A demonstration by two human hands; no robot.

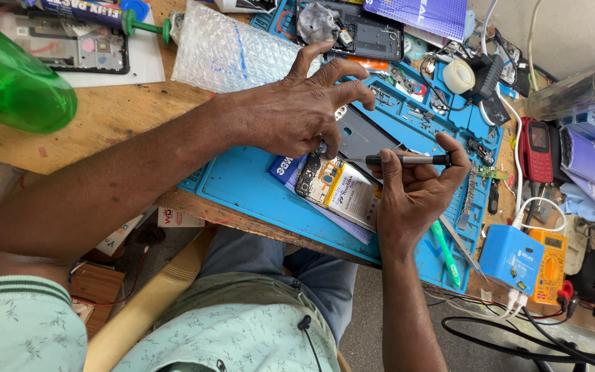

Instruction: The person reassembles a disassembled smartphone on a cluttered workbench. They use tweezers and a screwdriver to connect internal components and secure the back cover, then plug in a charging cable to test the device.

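Black screwdriver (408, 160) in right grip (414, 189)

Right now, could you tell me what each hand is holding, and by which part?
The right hand holds a slim screwdriver by its dark handle, tip toward the opened phone. The left hand presses fingertips on the phone's upper edge, steadying rather than gripping it.

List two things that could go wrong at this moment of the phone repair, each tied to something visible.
The screwdriver in the right hand points toward the opened phone; a slip might gouge its battery or board. Loose small parts lie on the blue mat near the left hand; a nudge could scatter them.
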